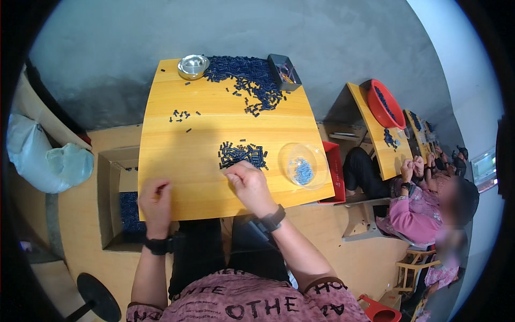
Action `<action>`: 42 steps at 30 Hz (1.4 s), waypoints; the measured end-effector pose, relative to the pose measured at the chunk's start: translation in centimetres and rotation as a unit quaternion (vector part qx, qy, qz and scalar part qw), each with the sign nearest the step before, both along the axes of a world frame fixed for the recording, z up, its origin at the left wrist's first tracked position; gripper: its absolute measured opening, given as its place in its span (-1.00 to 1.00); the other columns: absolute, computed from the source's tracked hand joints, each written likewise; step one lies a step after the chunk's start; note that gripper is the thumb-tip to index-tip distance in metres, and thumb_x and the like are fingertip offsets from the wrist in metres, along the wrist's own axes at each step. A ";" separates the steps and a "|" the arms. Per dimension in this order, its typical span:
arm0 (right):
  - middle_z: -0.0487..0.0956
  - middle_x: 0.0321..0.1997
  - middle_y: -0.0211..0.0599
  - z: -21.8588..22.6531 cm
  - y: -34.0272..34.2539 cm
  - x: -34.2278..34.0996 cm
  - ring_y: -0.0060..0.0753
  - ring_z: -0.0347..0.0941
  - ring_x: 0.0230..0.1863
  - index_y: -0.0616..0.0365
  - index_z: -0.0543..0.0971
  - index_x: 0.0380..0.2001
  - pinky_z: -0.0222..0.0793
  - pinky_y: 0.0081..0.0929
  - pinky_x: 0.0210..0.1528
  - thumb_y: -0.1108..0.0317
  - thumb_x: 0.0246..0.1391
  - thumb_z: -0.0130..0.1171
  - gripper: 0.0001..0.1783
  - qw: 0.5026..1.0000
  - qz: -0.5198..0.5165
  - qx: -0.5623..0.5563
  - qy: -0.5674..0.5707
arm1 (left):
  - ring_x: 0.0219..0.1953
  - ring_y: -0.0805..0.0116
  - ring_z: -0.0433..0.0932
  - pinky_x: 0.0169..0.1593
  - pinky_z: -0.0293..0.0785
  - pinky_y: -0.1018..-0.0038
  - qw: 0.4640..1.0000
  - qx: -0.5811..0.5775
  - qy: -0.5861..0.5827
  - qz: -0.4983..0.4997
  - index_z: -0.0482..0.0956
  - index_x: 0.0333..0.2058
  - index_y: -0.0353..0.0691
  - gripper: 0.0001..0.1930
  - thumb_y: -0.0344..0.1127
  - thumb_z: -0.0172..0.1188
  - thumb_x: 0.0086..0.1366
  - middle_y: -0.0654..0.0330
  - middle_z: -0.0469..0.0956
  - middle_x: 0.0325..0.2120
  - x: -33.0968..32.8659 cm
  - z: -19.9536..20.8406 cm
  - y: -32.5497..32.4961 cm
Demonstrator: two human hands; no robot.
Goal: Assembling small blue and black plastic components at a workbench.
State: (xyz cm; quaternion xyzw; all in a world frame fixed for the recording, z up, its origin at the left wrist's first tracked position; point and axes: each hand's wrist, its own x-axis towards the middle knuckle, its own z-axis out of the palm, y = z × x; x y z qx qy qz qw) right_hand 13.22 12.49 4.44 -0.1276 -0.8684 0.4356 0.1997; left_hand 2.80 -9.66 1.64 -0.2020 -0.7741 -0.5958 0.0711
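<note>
My right hand (pixel 248 185) is at the near side of a small pile of dark blue, tube-like parts (pixel 241 154) on the wooden table (pixel 188 150). Its fingers are pinched together; what they hold, if anything, is hidden. At the table's near left corner is my left hand (pixel 155 208), fingers curled closed above the cardboard box (pixel 105 214). A dark spot shows between its fingertips, too small to name. To the right of the pile stands a clear round bowl (pixel 321 161) with tiny light blue pieces (pixel 302 170) in it.
A large heap of dark parts (pixel 241 68) lies at the far edge, between a shiny metal bowl (pixel 193 67) and a grey bin (pixel 284 72). A red crate (pixel 333 172) stands beside the table. On the right, a co-worker in pink (pixel 413 214) sits at another table with a red basin (pixel 385 104).
</note>
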 end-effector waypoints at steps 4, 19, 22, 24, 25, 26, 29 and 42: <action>0.55 -0.40 -0.27 -0.9 1.4 0.7 -0.33 0.50 -0.40 0.19 0.65 -0.32 0.42 -0.49 -0.30 0.62 0.08 0.18 -0.86 0.996 -0.018 -0.071 0.057 | -0.30 0.49 0.49 -0.17 0.40 0.60 0.990 -0.020 -0.049 0.132 0.59 -0.32 -0.33 -0.91 -0.62 0.16 0.24 0.25 0.53 -0.36 -2.5 -2.1 -8.5; 0.59 -0.36 -0.11 2.5 4.0 5.5 -0.07 0.55 -0.31 0.22 0.65 -0.34 0.47 -0.32 -0.23 0.48 0.04 0.27 -0.91 0.989 -0.107 0.042 0.090 | -0.04 0.08 0.53 0.07 0.42 0.32 0.983 -0.130 0.108 -0.068 0.60 -0.26 -0.34 -0.80 -0.64 0.16 0.11 0.02 0.62 -0.16 1.4 1.6 0.4; 0.59 -0.40 -0.09 3.0 8.6 7.6 -0.01 0.55 -0.29 0.23 0.65 -0.42 0.46 -0.23 -0.21 0.51 -0.05 0.29 -0.93 0.973 -0.183 0.137 0.024 | -0.08 0.08 0.53 0.03 0.43 0.32 0.986 -0.105 0.054 -0.118 0.59 -0.29 -0.34 -0.83 -0.63 0.16 0.10 0.02 0.62 -0.20 2.7 1.7 2.9; 0.59 -0.41 -0.08 2.7 11.8 9.0 -0.01 0.55 -0.29 0.23 0.65 -0.44 0.47 -0.22 -0.21 0.53 -0.09 0.29 -0.93 0.964 -0.202 0.171 0.000 | -0.10 0.07 0.52 0.01 0.43 0.32 0.986 -0.095 0.046 -0.129 0.59 -0.32 -0.34 -0.85 -0.63 0.17 0.10 0.01 0.61 -0.22 3.4 1.3 4.1; 0.59 -0.42 -0.08 2.3 13.2 9.4 0.00 0.55 -0.29 0.23 0.66 -0.46 0.47 -0.21 -0.21 0.54 -0.12 0.29 -0.92 0.956 -0.208 0.205 -0.037 | -0.11 0.07 0.51 0.00 0.43 0.31 0.984 -0.104 0.031 -0.138 0.60 -0.32 -0.34 -0.84 -0.62 0.17 0.09 0.02 0.61 -0.23 3.7 1.3 4.5; 0.59 -0.42 -0.07 2.0 14.1 9.7 0.00 0.55 -0.29 0.23 0.66 -0.48 0.47 -0.20 -0.20 0.54 -0.16 0.29 -0.92 0.945 -0.213 0.237 -0.075 | -0.11 0.07 0.51 -0.01 0.43 0.31 0.983 -0.113 0.015 -0.147 0.60 -0.32 -0.33 -0.84 -0.62 0.18 0.09 0.02 0.61 -0.23 3.8 1.2 4.7; 0.58 -0.43 -0.07 1.7 15.0 9.2 -0.01 0.55 -0.28 0.21 0.67 -0.50 0.48 -0.19 -0.19 0.51 -0.18 0.30 -0.92 0.944 -0.187 0.256 -0.088 | -0.12 0.13 0.53 -0.02 0.46 0.36 0.971 -0.162 0.073 -0.159 0.62 -0.29 -0.30 -0.83 -0.60 0.21 0.11 0.08 0.61 -0.23 3.4 0.8 4.8; 0.61 -0.48 -0.01 0.2 15.3 7.1 0.06 0.57 -0.39 0.19 0.65 -0.60 0.51 -0.11 -0.28 0.40 -0.17 0.26 -0.91 0.921 -0.161 0.310 -0.171 | -0.30 0.09 0.52 -0.19 0.44 0.30 0.965 -0.200 0.091 -0.140 0.62 -0.39 -0.28 -0.92 -0.54 0.25 0.10 0.09 0.58 -0.43 1.4 0.6 7.1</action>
